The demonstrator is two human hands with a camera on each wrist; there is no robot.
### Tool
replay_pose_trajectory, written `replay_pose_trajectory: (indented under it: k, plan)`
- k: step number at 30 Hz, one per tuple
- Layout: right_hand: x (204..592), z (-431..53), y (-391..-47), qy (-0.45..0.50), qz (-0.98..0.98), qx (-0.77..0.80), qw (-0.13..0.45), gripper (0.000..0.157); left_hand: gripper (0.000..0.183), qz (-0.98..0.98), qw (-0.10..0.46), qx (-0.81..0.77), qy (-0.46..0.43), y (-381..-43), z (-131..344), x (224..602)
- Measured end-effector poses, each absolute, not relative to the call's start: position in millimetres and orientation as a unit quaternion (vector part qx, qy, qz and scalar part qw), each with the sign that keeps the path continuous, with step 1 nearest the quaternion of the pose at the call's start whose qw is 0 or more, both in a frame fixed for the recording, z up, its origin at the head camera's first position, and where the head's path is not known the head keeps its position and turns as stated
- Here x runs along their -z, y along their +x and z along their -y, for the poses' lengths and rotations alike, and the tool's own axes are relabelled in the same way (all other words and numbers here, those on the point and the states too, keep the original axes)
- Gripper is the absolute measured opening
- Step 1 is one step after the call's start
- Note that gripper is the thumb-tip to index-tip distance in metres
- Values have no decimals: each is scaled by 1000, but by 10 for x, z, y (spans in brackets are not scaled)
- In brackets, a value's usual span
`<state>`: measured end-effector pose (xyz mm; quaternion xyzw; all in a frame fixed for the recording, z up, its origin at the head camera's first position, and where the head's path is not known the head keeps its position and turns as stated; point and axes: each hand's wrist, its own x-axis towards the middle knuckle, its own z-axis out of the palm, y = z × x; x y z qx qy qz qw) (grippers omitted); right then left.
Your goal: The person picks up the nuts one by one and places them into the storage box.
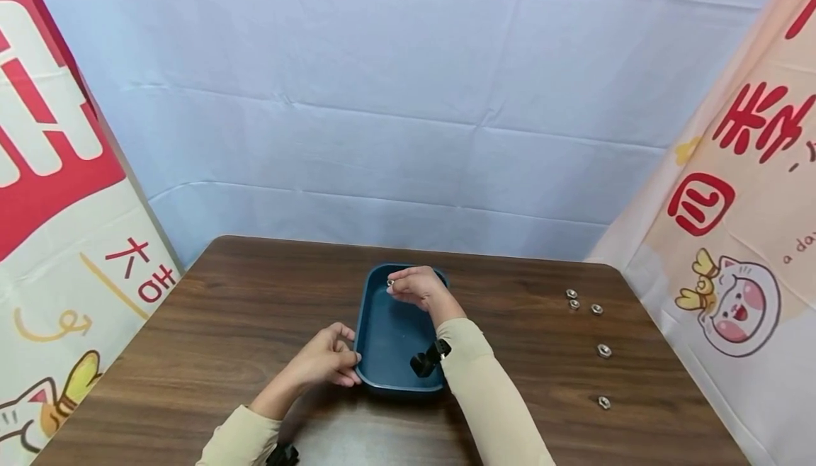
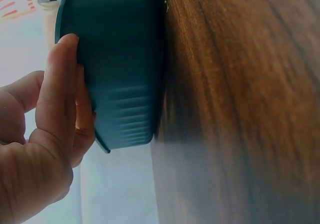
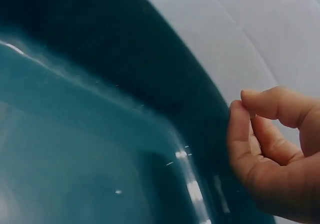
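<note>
A dark teal tray [image 1: 390, 342] lies lengthwise in front of me on the wooden table. My left hand [image 1: 328, 356] is at its near left side, with relaxed fingers touching the outside of the rim; in the left wrist view the fingertips [image 2: 69, 41] rest against the rim. Over the far end of the tray, my right hand [image 1: 417, 287] pinches a small metal nut [image 1: 391, 282] between thumb and fingertips. From the right wrist, the same pinch [image 3: 267, 149] appears beside the tray wall [image 3: 175, 83], the nut hidden by the fingers.
Several more metal nuts [image 1: 603, 350] lie scattered on the right side of the brown table [image 1: 255, 296]. A pale blue cloth [image 1: 382, 133] hangs behind the table. Printed banners [image 1: 720, 239] hang at both sides. Each wrist wears a small black camera [image 1: 430, 358].
</note>
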<state>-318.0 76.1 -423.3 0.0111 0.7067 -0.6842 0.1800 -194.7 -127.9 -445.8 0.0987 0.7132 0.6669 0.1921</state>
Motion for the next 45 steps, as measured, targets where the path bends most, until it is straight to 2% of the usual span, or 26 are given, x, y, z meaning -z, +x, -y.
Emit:
replay_pose_trajectory:
  k: [18, 25, 34, 41, 45]
  plan:
    - [4439, -528, -3277, 54, -756, 634, 153, 30, 36, -714, 193, -665, 103, -1964, 1278, 4432]
    - [4559, -452, -3308, 61, -780, 606, 144, 19, 38, -720, 191, -659, 103, -1960, 1277, 4429]
    - [4629, -334, -3325, 80, -830, 539, 118, 11, 38, -721, 191, -658, 105, -1949, 1282, 4453]
    - [4609, -350, -3339, 89, -836, 525, 131, 15, 40, -718, 190, -662, 100, -1930, 1281, 4460]
    - [4605, -362, -3351, 90, -831, 530, 142, 23, 40, -714, 188, -667, 99, -1918, 1272, 4459]
